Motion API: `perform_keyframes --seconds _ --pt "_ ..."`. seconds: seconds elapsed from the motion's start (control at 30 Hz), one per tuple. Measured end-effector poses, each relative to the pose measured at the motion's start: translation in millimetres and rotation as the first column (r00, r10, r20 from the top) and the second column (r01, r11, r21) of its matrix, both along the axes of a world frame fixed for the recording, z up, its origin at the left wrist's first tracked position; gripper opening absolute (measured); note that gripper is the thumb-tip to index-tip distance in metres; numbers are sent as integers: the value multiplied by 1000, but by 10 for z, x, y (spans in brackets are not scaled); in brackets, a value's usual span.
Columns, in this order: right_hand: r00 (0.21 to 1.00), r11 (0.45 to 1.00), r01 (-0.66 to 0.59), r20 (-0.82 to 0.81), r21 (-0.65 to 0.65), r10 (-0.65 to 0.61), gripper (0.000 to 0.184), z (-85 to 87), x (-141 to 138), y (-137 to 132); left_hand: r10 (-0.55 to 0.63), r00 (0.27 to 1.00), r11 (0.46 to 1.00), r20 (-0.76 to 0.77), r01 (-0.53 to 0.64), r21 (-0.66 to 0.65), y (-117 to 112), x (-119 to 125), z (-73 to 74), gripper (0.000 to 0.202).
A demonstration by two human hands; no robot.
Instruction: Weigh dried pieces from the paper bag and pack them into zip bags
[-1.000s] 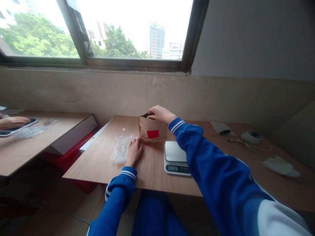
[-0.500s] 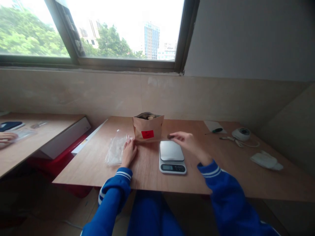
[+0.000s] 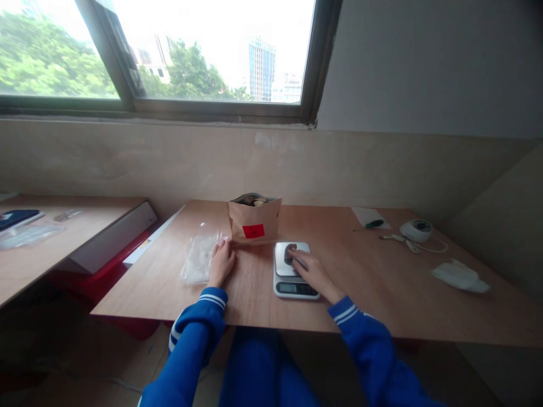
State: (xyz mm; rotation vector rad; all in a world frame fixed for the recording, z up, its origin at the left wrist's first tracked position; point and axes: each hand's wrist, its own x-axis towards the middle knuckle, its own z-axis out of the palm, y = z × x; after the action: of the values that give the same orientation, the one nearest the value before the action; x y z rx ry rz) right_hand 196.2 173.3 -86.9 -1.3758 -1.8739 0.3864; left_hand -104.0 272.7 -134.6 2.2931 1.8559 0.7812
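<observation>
One small dark piece (image 3: 289, 255) lies on the silver plate (image 3: 281, 265) of the white scale (image 3: 276, 287), just below the centre of the frame. Your right hand (image 3: 311, 270) reaches in from the lower right, its fingers narrow and touching the piece; you cannot tell from this view whether they grip it. Your left hand (image 3: 222, 263) rests on the table (image 3: 254, 294), at the right edge of a clear plastic bag (image 3: 197, 263); its fingers lie close together, and whether they pinch the plastic you cannot tell. Between and beyond your hands, an open brown paper bag (image 3: 271, 219) stands upright with a red label (image 3: 253, 231) towards you and pale pieces (image 3: 258, 202) showing in its mouth. Towards the right of the frame you have a screwdriver (image 3: 374, 224) on white paper (image 3: 362, 215), a white camera (image 3: 416, 232) with its cable (image 3: 401, 239), and a white bundle (image 3: 460, 277).
</observation>
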Motion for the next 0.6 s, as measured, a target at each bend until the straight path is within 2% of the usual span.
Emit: perform_keyframes --seconds 0.07,0.1,0.17,0.23,0.33,0.4,0.5,0.6 --pt "995 1000 8 -96 22 -6 34 99 30 -77 2 1000 1000 0 -2 -5 4 1 -3 39" --pt "990 999 24 -139 34 -19 34 208 32 -105 3 1000 1000 2 -3 -7 5 2 -2 39" --pt "975 996 49 -218 70 -33 34 537 -4 -102 2 1000 1000 8 -2 -3 2 5 1 39" --pt "967 992 1 -252 127 32 35 956 -110 2 -3 1000 1000 21 3 8 -3 7 6 40" --pt "967 958 -189 -128 217 220 34 1540 -380 321 -11 999 1000 47 10 24 -11 8 10 40" --pt "954 923 -298 33 245 299 34 1791 -581 574 -19 998 999 57 18 31 -15 8 13 40" --pt "927 926 -347 201 148 315 30 1936 -815 883 -26 997 999 71 24 29 -22 11 27 36" --pt "913 946 -325 266 13 310 30 1915 -914 1041 -25 994 999 106 23 24 -32 21 58 28"
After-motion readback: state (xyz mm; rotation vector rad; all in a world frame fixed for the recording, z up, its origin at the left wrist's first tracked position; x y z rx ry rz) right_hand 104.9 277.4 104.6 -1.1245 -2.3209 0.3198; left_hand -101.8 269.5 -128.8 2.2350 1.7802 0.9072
